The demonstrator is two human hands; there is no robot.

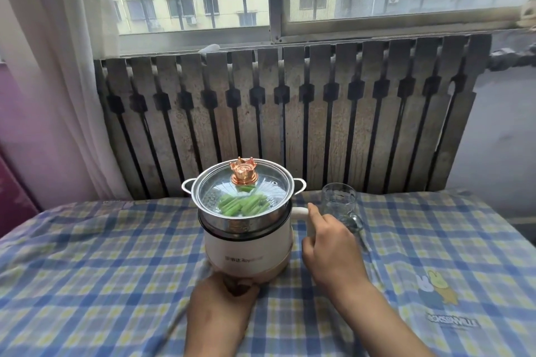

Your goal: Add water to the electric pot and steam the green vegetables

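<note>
The right hand (330, 243) curls around the pot handle (301, 213) at 3 o'clock. The left hand (223, 298) pinches something dark, probably the control, at the electric pot (246, 255) base, 6 o'clock. Steady the pot while switching; keep the lid (240, 185) seated.

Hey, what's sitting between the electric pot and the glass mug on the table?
In the head view, the right hand lies between the electric pot and the glass mug, by the pot's white handle.
</note>
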